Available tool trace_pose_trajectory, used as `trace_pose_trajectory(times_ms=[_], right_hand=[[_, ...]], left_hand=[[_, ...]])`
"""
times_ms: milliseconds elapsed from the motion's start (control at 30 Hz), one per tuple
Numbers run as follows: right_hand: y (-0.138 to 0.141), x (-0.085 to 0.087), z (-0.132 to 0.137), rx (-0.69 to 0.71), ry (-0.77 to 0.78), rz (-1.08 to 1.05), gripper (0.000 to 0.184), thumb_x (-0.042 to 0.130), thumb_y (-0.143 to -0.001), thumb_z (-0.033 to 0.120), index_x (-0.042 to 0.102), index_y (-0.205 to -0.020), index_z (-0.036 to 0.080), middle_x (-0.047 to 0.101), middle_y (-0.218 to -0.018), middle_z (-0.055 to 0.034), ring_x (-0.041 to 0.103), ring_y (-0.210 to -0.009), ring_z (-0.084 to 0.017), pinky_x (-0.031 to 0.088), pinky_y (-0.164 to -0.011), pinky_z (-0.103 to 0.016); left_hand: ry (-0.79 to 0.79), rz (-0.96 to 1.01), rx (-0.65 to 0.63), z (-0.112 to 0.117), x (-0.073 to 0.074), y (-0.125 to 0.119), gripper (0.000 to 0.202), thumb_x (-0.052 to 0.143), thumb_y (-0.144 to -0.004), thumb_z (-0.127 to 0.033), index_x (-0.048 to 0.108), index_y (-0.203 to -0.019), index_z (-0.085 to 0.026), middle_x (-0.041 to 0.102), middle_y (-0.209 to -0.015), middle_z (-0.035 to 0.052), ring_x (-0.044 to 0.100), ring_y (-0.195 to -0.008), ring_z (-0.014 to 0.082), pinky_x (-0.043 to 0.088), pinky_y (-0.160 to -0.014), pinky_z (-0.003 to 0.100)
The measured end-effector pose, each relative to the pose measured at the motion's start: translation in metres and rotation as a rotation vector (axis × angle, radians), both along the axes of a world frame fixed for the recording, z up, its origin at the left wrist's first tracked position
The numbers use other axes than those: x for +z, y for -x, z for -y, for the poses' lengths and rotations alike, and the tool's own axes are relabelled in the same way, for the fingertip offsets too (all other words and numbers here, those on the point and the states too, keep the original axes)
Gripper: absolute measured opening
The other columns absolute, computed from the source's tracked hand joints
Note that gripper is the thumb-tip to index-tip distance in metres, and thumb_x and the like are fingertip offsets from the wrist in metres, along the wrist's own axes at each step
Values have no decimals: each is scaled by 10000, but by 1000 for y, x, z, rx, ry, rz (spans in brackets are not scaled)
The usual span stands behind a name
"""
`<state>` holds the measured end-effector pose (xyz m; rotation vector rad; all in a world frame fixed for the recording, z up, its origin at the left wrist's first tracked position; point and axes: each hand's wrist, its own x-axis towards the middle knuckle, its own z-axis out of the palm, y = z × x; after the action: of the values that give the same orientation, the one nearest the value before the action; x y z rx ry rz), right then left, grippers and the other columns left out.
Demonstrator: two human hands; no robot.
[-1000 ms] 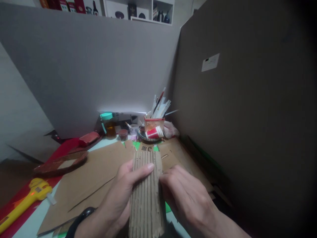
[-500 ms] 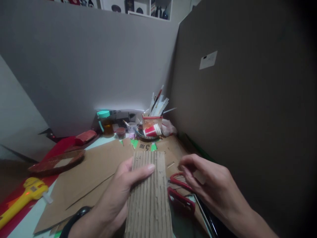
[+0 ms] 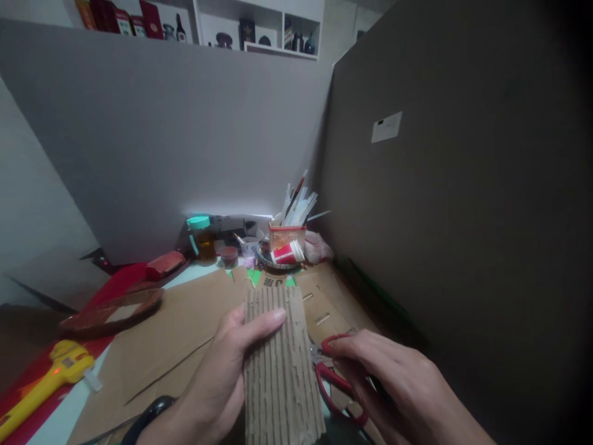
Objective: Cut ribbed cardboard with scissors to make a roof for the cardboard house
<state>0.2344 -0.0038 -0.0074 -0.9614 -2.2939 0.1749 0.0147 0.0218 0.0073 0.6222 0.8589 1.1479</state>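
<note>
A strip of corrugated cardboard, its ridges bared, stands upright in front of me. My left hand is closed round its left edge, with the thumb flat across the ridged face. To the right of the strip are red-handled scissors, their handles spread apart. My right hand has its fingers curled onto the upper handle loop. The strip hides most of the blades.
Large flat cardboard covers the table. A yellow glue gun lies at left near a brown tray. At the back stand a teal-lidded bottle and a basket of sticks. A dark partition rises on the right.
My right hand has come down from above the scissors and taken hold of their upper handle. The left hand keeps its grip on the strip. The view has tilted up slightly.
</note>
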Motion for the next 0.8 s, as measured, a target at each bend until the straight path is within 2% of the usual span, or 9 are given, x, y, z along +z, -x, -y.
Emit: trace_pose_trajectory(times_ms=[133, 367, 500, 667, 800], right_hand=[[10, -1, -9, 8, -97, -53, 154, 567, -960, 101, 557, -1079, 198, 585, -823, -11, 561, -726, -140, 436, -577, -230], [29, 19, -15, 26, -281, -237, 296, 555, -934, 12, 570, -1204, 132, 619, -945, -61, 562, -826, -145, 493, -717, -266], [36, 19, -18, 25, -336, -229, 325, 591, -919, 20, 578, -1228, 122, 592, -1002, -87, 539, -881, -169, 502, -744, -301], [40, 8, -23, 40, -318, -266, 287, 590, -928, 25, 566, -1196, 124, 569, -1002, -73, 544, -873, -142, 493, -750, -255], [42, 2, -22, 54, -236, -264, 129, 549, -954, 43, 581, -1009, 155, 550, -892, -38, 545, -816, -133, 453, -682, -226]], left_hand=[[-25, -52, 4, 1, 0, 1, 272, 776, -792, -252, 659, -1021, -161, 773, -850, 77, 740, -736, 227, 594, -654, 293], [4, -108, 32, 10, 9, -3, 329, 764, -808, -238, 605, -1073, -123, 784, -853, 93, 733, -741, 235, 582, -662, 301], [5, -96, 12, 14, 15, -6, 299, 760, -803, -215, 612, -1047, -128, 777, -809, 78, 706, -657, 199, 575, -644, 300], [43, -112, 60, 15, 14, -7, 247, 758, -796, -185, 586, -971, -165, 762, -738, 50, 697, -649, 182, 572, -629, 278], [-19, -139, 28, 10, 6, -4, 303, 789, -776, -241, 609, -997, -139, 747, -759, 45, 678, -653, 168, 561, -623, 264]])
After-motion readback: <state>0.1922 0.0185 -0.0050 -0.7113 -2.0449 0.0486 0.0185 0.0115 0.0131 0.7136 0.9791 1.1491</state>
